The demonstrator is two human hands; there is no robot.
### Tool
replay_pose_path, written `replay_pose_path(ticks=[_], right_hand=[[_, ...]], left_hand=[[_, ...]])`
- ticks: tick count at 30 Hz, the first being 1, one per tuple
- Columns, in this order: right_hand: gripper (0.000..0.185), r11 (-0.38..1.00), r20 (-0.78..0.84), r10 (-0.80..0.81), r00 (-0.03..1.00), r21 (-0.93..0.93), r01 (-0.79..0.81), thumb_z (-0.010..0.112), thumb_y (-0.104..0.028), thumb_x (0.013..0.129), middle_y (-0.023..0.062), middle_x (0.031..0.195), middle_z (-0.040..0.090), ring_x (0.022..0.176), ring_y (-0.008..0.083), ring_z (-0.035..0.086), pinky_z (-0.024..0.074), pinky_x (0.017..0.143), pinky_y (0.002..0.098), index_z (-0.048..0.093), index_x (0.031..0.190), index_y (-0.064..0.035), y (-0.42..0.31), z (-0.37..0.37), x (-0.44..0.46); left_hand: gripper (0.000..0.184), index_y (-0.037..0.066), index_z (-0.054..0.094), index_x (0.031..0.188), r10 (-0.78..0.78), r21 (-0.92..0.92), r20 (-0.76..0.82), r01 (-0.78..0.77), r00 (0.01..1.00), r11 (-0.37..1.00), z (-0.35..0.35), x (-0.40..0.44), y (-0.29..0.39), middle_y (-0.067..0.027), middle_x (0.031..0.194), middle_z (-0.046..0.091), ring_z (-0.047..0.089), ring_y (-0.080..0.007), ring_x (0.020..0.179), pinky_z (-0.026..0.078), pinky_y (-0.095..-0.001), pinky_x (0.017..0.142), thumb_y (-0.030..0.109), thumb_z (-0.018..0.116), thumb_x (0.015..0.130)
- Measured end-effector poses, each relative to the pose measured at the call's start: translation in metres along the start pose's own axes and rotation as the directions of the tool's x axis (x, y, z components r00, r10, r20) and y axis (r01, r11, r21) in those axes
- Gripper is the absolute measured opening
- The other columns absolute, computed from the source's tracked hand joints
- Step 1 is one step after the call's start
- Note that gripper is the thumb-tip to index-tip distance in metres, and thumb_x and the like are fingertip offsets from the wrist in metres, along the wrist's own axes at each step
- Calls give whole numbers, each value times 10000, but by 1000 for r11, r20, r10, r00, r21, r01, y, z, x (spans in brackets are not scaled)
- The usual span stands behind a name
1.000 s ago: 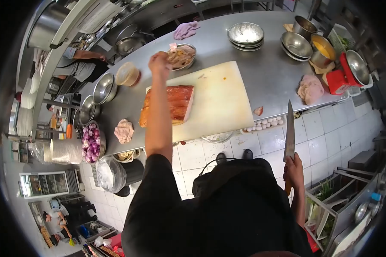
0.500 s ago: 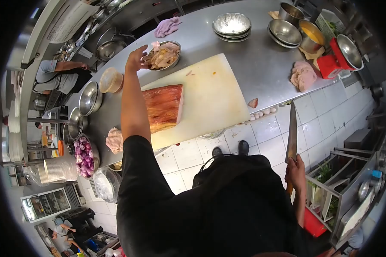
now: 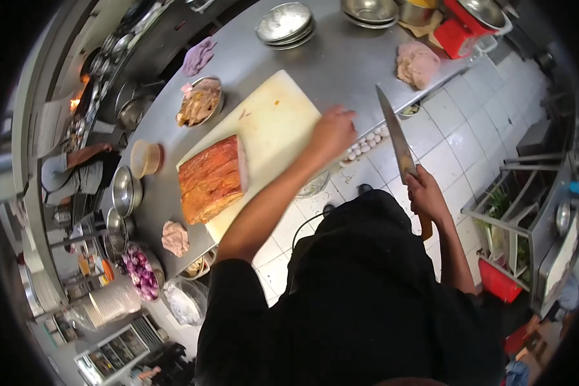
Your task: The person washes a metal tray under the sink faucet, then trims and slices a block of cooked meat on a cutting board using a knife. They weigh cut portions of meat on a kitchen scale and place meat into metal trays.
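My left hand reaches over the right end of the white cutting board, close to the table edge. Its fingers are curled downward, and whatever lies beneath them is hidden. In my right hand is a long knife, gripped by its wooden handle, with the blade pointing up and away beyond the table's front edge. A large slab of reddish-brown roasted meat lies on the left part of the board. Behind the board stands a metal bowl of cut meat pieces.
Stacked metal bowls, a pale lump of raw meat and a red scale occupy the far side and right. Red onions and a plastic tub are at left. Eggs sit below the table's front edge. Another person stands at far left.
My left hand has moved from the bowl of meat pieces to the board's right end. The small meat scrap there is out of sight. The knife now tilts left; the view has shifted.
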State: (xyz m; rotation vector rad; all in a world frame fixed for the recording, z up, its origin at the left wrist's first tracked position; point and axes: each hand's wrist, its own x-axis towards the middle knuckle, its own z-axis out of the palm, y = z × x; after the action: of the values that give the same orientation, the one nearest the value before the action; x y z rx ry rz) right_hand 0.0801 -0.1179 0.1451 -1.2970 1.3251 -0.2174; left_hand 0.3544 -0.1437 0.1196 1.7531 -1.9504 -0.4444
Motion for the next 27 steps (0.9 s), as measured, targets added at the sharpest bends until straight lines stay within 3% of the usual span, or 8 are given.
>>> replay_pose_path(ticks=[3,6,8,11,14,17,23,27], right_hand=[[133,996,-21,-33,999,84,35,488,-184,968,9,600,455,468,103,439,381,407,295,494,964,-52,20,-1,8],[106,986,-24,60,998,156,-55,478,-185,981,-13,580,409,424,87,406,365,359,269,457,954,-85,15,0,2],[109,987,-2,57,998,150,-56,474,-187,984,-15,582,409,422,86,401,368,359,268,456,947,-86,16,-1,1],[112,986,2,56,998,155,-56,467,-187,989,-17,589,413,420,85,397,370,358,266,454,936,-90,12,-5,2],[113,984,7,37,999,173,-38,467,-181,988,-21,597,417,421,82,400,365,355,260,446,918,-95,12,-6,4],[121,991,-13,-17,1000,130,19,468,-182,989,-26,597,404,421,77,386,356,351,251,432,910,-97,9,-10,-1],[131,988,0,12,1000,156,-12,464,-179,991,-27,591,396,422,74,385,363,350,256,420,901,-95,11,-8,-9],[116,989,-7,39,999,143,-38,466,-185,990,-23,581,395,421,78,394,362,348,258,438,926,-92,13,-4,-16]], left_hand=[[356,1,653,1080,63,198,-51,-52,997,979,55,1,-11,-229,1056,601,566,-398,1047,473,-451,923,47,627,728],[315,13,664,1016,9,249,-50,3,999,968,48,7,-14,-242,1031,593,566,-415,1020,479,-453,902,1,597,709],[233,15,665,923,-54,122,-6,54,999,991,36,10,-12,-226,1008,590,572,-398,1010,487,-444,879,-17,589,705],[127,4,652,804,-128,-25,-211,125,969,992,12,21,-20,-178,891,600,622,-328,861,519,-417,762,-22,623,683],[123,-10,648,773,-267,-264,-477,154,837,952,-39,22,-52,-132,769,617,643,-231,689,527,-353,650,-21,678,654],[168,2,679,814,-177,-37,-721,218,670,975,-108,0,-133,-107,702,659,641,-182,627,519,-296,603,-17,701,649],[171,15,707,815,-404,-150,-815,521,415,840,-211,-51,-216,-121,764,716,680,-189,685,529,-310,663,95,723,665],[211,25,718,833,-361,-45,-824,584,437,811,-235,-55,-266,-115,770,719,689,-199,696,530,-312,673,129,739,651]])
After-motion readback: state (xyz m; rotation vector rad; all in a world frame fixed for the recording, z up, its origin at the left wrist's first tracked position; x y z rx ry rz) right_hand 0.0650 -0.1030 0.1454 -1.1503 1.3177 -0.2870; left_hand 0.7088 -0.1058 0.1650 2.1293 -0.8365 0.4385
